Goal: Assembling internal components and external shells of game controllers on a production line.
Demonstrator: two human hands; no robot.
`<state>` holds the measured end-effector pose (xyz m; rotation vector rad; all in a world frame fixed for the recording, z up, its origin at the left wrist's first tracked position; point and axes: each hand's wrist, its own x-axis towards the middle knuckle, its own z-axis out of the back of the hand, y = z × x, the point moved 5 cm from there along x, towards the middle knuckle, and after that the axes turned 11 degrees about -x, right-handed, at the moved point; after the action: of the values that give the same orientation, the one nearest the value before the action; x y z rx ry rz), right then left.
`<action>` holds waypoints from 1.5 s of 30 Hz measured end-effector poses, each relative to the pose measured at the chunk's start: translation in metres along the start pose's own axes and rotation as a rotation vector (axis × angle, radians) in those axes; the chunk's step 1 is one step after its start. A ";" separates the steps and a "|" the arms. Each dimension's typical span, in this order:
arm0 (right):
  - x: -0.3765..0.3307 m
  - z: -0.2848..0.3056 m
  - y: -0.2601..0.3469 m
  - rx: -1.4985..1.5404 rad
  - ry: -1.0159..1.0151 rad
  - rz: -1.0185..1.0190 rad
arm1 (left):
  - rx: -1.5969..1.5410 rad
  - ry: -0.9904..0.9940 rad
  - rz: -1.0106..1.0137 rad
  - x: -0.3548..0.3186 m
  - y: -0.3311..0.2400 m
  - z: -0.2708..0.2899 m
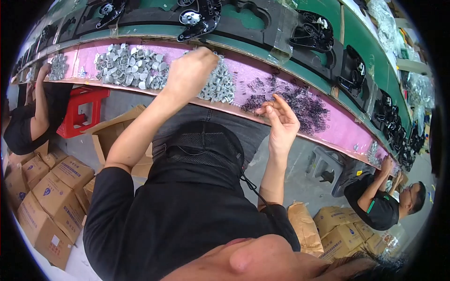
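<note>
My left hand [191, 70] is closed at the belt-side edge of the bench, just below a black and silver assembly [199, 18]. Whatever its fingertips pinch is hidden. Under and beside it lie a heap of small grey plastic caps [129, 65] and a second heap of grey pieces [219, 84]. My right hand [283, 119] hovers over the near edge of a scattered pile of tiny black wire-like parts [302, 105]. Its thumb and fingers are curled together around something too small to name.
Black moulded trays [276, 28] with black assemblies line a green conveyor [349, 61] beyond the pink-covered bench [347, 136]. Co-workers sit left and right [375, 201]. A red stool [84, 110], a grey stool [326, 171] and stacked cartons [56, 196] stand around me.
</note>
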<state>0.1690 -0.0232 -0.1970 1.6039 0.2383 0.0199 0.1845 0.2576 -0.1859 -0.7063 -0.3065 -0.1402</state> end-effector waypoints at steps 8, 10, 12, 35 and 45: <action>0.013 -0.030 0.003 0.056 0.072 -0.028 | 0.171 0.026 0.195 0.010 0.018 -0.011; 0.015 -0.033 0.004 0.056 0.070 -0.004 | 0.153 0.034 0.226 0.010 0.026 -0.013; 0.016 -0.036 0.004 0.056 0.067 0.019 | 0.090 -0.001 0.190 0.008 0.026 -0.009; 0.058 -0.131 0.001 0.468 0.190 -0.167 | -1.138 -0.061 0.538 -0.039 -0.017 0.046; 0.051 -0.134 0.003 0.289 0.199 -0.115 | -0.767 0.040 0.218 -0.035 -0.017 0.056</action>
<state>0.1979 0.1176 -0.1939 1.8751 0.5064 0.0593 0.1346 0.2825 -0.1470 -1.4884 -0.1263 -0.0600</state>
